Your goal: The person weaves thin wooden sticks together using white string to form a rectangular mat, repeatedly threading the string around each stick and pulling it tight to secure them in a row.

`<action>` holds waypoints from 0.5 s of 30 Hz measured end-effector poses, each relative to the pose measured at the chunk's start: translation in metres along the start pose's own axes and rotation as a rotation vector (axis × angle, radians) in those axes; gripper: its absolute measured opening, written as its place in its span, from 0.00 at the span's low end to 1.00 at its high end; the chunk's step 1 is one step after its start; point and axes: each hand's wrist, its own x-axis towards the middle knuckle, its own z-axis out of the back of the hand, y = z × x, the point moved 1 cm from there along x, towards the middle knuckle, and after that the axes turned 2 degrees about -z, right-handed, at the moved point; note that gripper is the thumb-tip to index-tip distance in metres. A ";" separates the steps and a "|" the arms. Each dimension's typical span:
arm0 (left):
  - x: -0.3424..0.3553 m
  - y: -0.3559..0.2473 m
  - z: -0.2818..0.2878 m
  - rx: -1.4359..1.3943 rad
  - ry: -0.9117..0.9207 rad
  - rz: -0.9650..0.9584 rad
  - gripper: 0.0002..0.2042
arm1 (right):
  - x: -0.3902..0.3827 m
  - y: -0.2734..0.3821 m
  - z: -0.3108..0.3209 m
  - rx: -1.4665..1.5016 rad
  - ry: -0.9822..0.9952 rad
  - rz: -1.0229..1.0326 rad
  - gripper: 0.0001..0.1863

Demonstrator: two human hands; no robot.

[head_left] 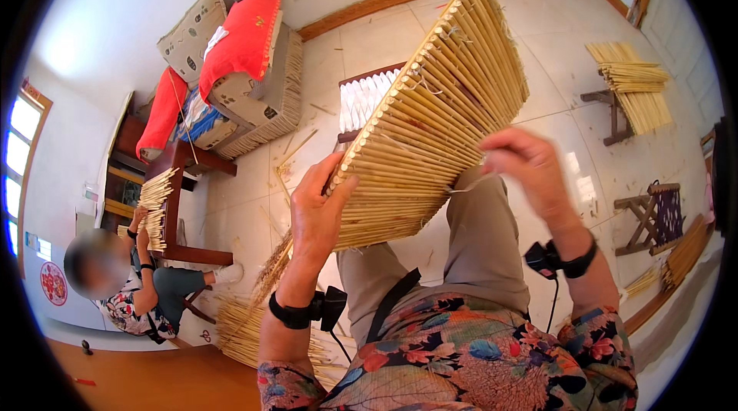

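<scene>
A stiff mat of yellow plant stalks (438, 119), laid side by side and bound with thread, stands tilted over my lap. My left hand (317, 207) grips its left edge, thumb on the near face and fingers behind. To the right of the mat, my right hand (526, 169) is slightly blurred, its fingertips pinched on a pale thread (467, 186) that runs to the mat's lower part. Short loose thread ends (421, 82) stick out along the stalks near the upper left edge. The mat hides most of the stool behind it.
A folding stool with white webbing (367, 99) stands beyond the mat. Loose stalks (238, 330) lie at lower left. Left, a co-worker (138, 280) handles stalks at a dark red table (178, 203). Another stalk mat (634, 80) rests on a stool at right, near a folded stool (653, 215).
</scene>
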 end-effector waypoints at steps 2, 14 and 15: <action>-0.003 -0.002 -0.001 0.027 -0.001 0.020 0.19 | 0.005 -0.005 -0.034 -0.158 0.062 0.084 0.07; -0.013 -0.010 0.003 0.009 -0.004 0.015 0.20 | 0.027 -0.022 -0.075 -0.309 0.095 0.433 0.09; -0.014 -0.011 0.003 0.015 -0.006 0.029 0.20 | 0.027 -0.021 -0.075 -0.335 0.109 0.436 0.09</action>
